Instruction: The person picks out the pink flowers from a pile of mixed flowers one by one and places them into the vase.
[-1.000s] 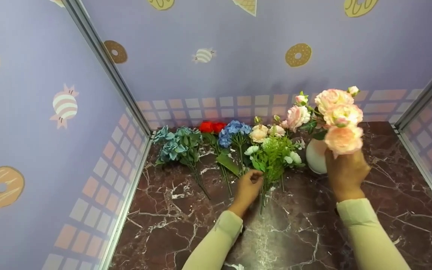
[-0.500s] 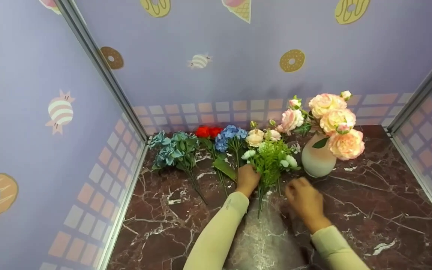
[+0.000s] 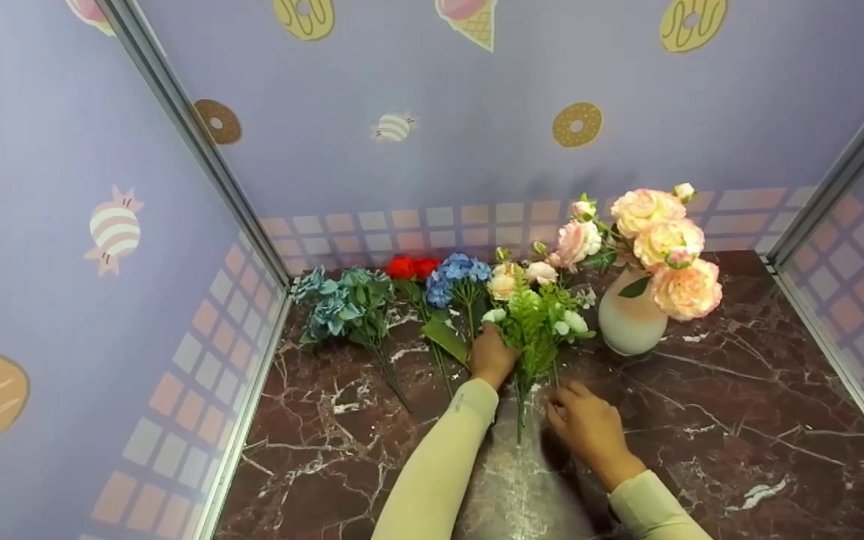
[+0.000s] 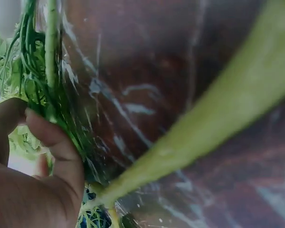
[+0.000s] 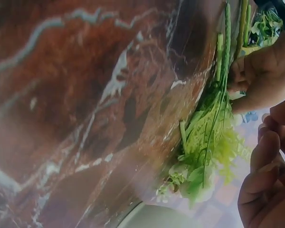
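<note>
The left hand (image 3: 492, 357) pinches the green fern bunch (image 3: 533, 322) at its stems; in the left wrist view its thumb and finger (image 4: 52, 137) meet at the green stems (image 4: 51, 52). Just right of the lower stems, the right hand (image 3: 589, 424) hovers with loosely bent fingers and holds nothing. The right wrist view has the right hand (image 5: 270, 175) near the fern leaves (image 5: 218, 142), not touching them. White blooms (image 3: 571, 323) show at the bunch's side.
Right of the bunch stands a white vase (image 3: 631, 319) holding pink-cream flowers (image 3: 668, 240). Teal flowers (image 3: 342, 304), red flowers (image 3: 412, 267), blue flowers (image 3: 454, 279) and cream flowers (image 3: 503, 283) lie along the back. Patterned walls (image 3: 432, 172) enclose the marble table (image 3: 762, 427).
The right hand has let go of the pink-cream flowers, now standing in the vase, and moved down and left beside the fern stems. The left hand has moved slightly up onto the bunch.
</note>
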